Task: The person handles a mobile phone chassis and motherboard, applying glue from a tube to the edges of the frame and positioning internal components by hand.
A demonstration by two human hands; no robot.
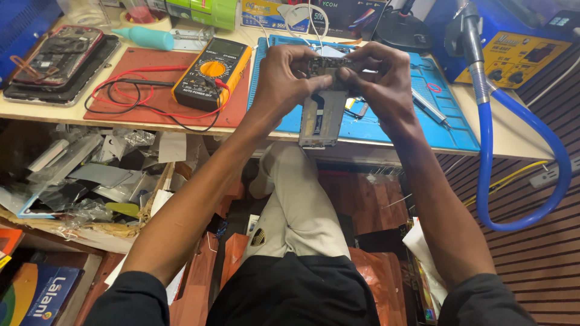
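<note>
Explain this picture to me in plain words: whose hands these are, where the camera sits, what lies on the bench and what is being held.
The one picture comes from a camera on a person's head, looking down at their own arms and lap. No machine is at work. The left hand and right hand together hold an opened phone by its top end, over a blue mat. Left of it a yellow multimeter lies on a red mat with its red and black leads. At far left another opened phone rests on the bench. At right stands a blue station with a blue hose.
</note>
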